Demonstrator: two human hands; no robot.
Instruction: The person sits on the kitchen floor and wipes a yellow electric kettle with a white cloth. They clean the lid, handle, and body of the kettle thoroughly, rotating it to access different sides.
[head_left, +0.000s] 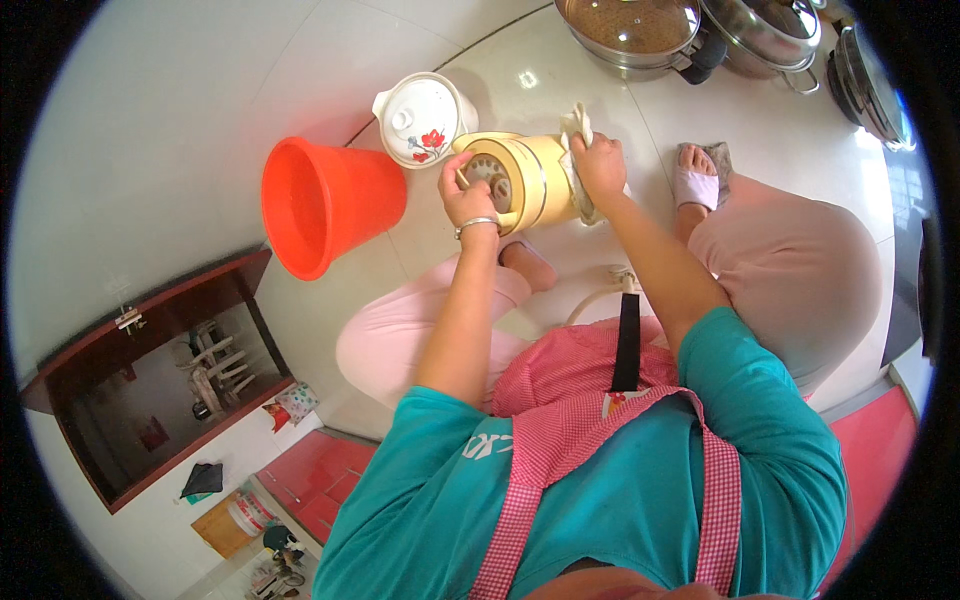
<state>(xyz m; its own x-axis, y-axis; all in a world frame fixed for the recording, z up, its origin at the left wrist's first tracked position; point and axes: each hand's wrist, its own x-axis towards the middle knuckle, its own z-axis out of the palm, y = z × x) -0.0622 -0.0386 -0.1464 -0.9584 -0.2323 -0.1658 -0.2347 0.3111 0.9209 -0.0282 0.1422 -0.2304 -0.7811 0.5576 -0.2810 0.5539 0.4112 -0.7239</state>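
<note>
A yellow thermos-style jug (531, 176) lies tilted on its side between my hands, its round top turned toward the left. My left hand (471, 193), with a silver bracelet at the wrist, grips the jug at its top, over the lid and beside the handle. In my right hand (600, 166) is a whitish cloth (576, 161), pressed against the jug's base end. Just behind the jug stands a white lidded pot (421, 120) with a red flower pattern. A red plastic bucket (367, 195) is to the left, its mouth facing left in this view.
Glass-lidded steel pans (634, 71) and a steel pot (765, 67) stand on the tiled floor at the upper right, with another pan (874, 90) beyond. My slippered foot rests on a grey rag (720, 161). A dark-red-framed doorway or window (112, 502) is at the left.
</note>
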